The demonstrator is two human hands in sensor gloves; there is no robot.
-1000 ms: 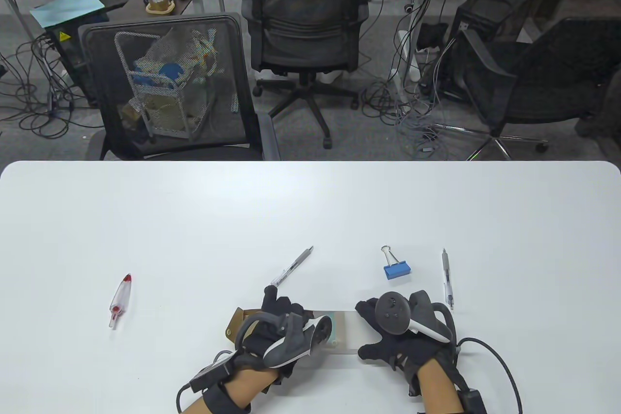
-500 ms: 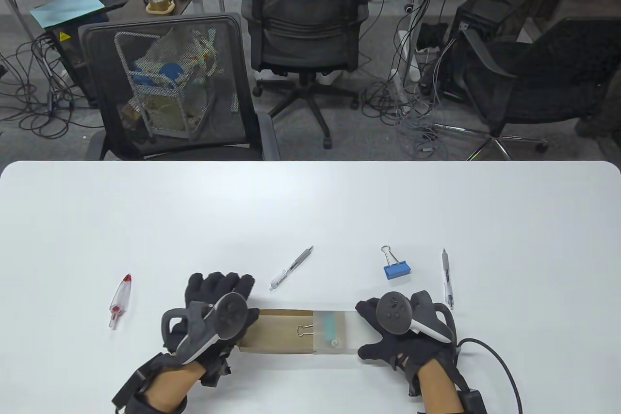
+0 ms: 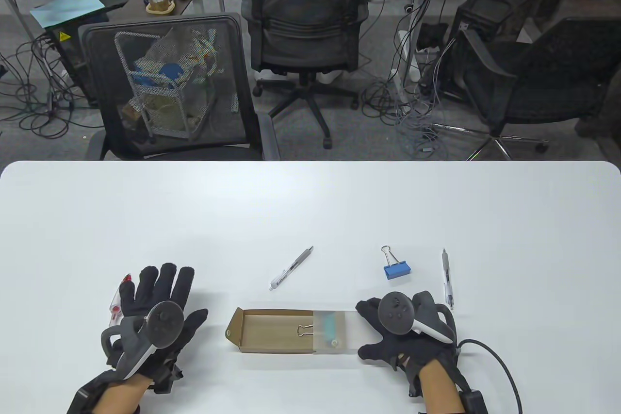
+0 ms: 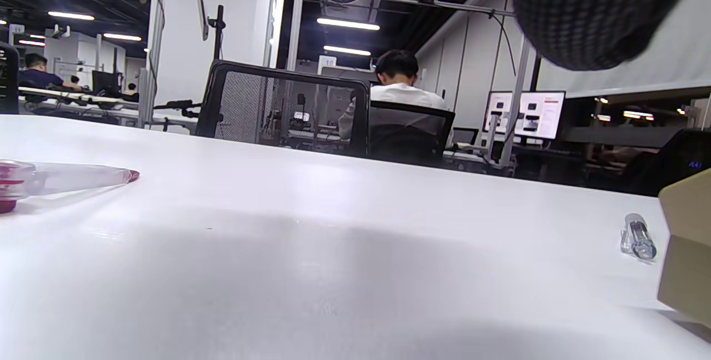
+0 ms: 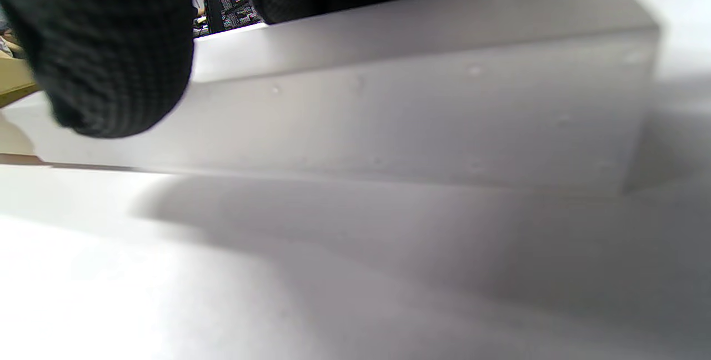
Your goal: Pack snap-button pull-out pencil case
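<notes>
- Lying near the tabletop's (image 3: 310, 200) front edge, the case (image 3: 291, 331) shows a brown tray pulled out left of its frosted sleeve.
- Right hand (image 3: 402, 336) grips the sleeve.
- Left hand (image 3: 155, 307) is spread, apart.

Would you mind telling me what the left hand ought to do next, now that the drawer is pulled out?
Probably lower the left hand onto the red-capped pen just beyond its fingers and pick it up. The hand hovers spread, holding nothing, while the brown drawer lies open with room and the right hand steadies the clear sleeve.
</notes>
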